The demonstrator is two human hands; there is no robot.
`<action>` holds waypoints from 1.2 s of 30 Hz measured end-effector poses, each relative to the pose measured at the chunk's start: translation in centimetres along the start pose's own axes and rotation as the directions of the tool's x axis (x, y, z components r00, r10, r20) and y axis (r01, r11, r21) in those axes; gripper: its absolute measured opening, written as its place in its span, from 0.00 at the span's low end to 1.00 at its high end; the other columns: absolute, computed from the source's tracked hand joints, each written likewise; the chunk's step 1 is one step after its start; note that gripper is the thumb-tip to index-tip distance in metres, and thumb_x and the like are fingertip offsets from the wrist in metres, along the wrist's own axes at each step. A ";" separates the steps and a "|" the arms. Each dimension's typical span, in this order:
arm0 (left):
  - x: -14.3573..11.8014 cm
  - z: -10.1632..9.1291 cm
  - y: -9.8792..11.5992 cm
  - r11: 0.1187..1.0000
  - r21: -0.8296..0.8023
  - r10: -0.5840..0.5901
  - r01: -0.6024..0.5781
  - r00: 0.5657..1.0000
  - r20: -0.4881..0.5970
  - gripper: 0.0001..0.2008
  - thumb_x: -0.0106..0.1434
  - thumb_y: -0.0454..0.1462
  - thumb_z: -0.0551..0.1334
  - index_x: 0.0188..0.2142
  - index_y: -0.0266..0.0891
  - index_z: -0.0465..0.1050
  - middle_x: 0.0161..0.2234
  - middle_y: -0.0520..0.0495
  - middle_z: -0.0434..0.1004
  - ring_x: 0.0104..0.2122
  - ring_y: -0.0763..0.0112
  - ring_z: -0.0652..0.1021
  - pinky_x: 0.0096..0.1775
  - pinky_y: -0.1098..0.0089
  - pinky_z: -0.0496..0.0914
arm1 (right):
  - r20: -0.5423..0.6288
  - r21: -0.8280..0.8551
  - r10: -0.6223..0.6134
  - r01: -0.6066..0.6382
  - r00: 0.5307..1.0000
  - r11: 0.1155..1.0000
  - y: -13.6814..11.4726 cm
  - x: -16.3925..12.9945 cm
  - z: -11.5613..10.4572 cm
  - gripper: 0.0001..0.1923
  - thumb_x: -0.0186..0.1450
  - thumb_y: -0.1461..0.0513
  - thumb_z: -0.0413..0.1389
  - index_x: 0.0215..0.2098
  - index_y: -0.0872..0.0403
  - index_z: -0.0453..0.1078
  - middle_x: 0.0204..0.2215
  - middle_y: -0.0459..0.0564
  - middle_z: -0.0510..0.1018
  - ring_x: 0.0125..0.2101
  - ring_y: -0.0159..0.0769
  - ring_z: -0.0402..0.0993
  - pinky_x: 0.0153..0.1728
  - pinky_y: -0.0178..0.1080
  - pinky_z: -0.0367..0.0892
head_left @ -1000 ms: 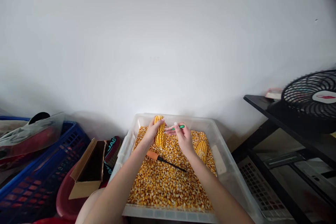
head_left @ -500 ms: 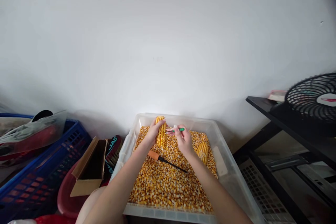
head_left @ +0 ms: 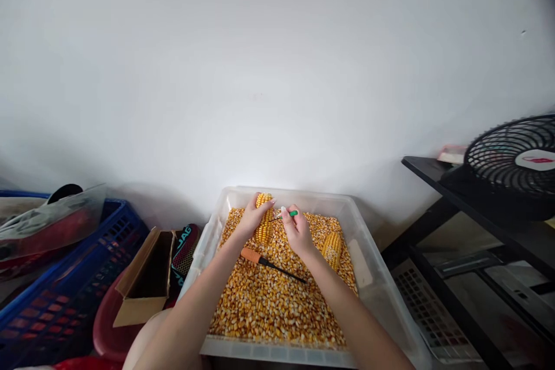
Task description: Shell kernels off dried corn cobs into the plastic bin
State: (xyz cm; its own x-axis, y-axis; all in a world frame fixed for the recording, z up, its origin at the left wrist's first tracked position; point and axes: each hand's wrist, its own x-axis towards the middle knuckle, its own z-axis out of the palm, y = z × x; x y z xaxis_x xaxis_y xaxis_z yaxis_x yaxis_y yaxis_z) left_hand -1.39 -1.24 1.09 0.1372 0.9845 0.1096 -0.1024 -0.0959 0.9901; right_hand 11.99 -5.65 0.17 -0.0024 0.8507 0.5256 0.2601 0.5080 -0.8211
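Observation:
My left hand (head_left: 251,217) is closed around a yellow corn cob (head_left: 263,219), holding it roughly upright above the kernels. In a pinch grip, my right hand (head_left: 297,231) holds a small screwdriver (head_left: 293,213) with a green handle. Its thin shaft points left and its tip meets the right side of the cob; the exact contact is too small to make out. Loose corn kernels (head_left: 277,312) fill a clear plastic bin (head_left: 368,231) below both hands. On the kernels lie an orange-handled tool (head_left: 251,255) with a long black shaft and a second corn cob (head_left: 332,251), partly stripped.
A white wall rises behind the bin. To the left are a blue crate (head_left: 73,277), an open cardboard box (head_left: 145,277), a red basin (head_left: 104,324) and a black speaker-like object (head_left: 185,248). A black fan (head_left: 511,156) stands on a black shelf (head_left: 433,176) at right.
My right hand and the screwdriver have shifted slightly left, closer to the cob. The left hand still grips the same cob, and the whole view has moved a little.

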 end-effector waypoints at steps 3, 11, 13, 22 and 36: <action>-0.3 0.3 0.6 0.960 0.227 0.141 -0.164 0.983 0.116 0.14 0.54 0.46 0.63 0.35 0.39 0.68 0.31 0.52 0.72 0.33 0.71 0.72 0.38 0.72 0.65 | 0.024 0.121 0.114 -0.116 0.993 0.986 0.1 0.2 -0.3 0.16 0.67 0.51 0.44 0.27 0.51 0.57 0.16 0.39 0.56 0.17 0.29 0.54 0.19 0.33 0.52; -0.6 0.7 0.5 0.802 0.483 0.312 -0.351 0.936 0.163 0.13 0.56 0.46 0.61 0.36 0.40 0.66 0.30 0.53 0.70 0.31 0.70 0.71 0.37 0.71 0.64 | 0.049 0.318 0.329 -0.327 0.943 0.890 0.6 0.9 -0.8 0.18 0.63 0.47 0.48 0.27 0.52 0.59 0.11 0.37 0.58 0.12 0.26 0.54 0.13 0.31 0.50; -0.8 0.7 0.5 0.788 0.505 0.317 -0.352 0.935 0.156 0.14 0.55 0.45 0.62 0.37 0.41 0.67 0.30 0.52 0.71 0.31 0.69 0.71 0.36 0.71 0.64 | 0.043 0.345 0.353 -0.345 0.935 0.873 1.1 1.1 -0.8 0.19 0.62 0.46 0.49 0.27 0.52 0.59 0.11 0.37 0.59 0.11 0.25 0.54 0.12 0.30 0.49; -0.7 1.3 0.9 0.955 0.219 0.220 -0.198 0.972 -0.082 0.13 0.52 0.45 0.65 0.32 0.41 0.68 0.27 0.53 0.70 0.29 0.70 0.70 0.35 0.73 0.64 | -0.207 0.377 0.335 -0.241 0.919 0.894 1.2 1.2 -0.6 0.21 0.62 0.45 0.47 0.24 0.52 0.57 0.15 0.40 0.62 0.16 0.28 0.59 0.18 0.31 0.57; -0.6 2.0 -0.2 0.994 0.008 0.105 -0.111 0.913 -0.394 0.16 0.54 0.49 0.62 0.29 0.41 0.63 0.26 0.53 0.64 0.28 0.71 0.67 0.33 0.73 0.63 | 0.057 -0.189 0.198 -0.184 0.979 0.965 1.5 -0.4 1.6 0.17 0.62 0.49 0.51 0.24 0.51 0.59 0.16 0.40 0.62 0.19 0.31 0.58 0.22 0.34 0.53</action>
State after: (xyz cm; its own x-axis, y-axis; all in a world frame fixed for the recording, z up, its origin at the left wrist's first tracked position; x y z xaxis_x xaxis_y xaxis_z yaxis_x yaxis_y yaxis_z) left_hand 0.49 -2.12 1.04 -0.2734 0.9468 0.1697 -0.1089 -0.2058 0.9725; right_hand 10.87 -5.02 -1.64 -0.0059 0.9408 0.3390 0.4334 0.3080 -0.8470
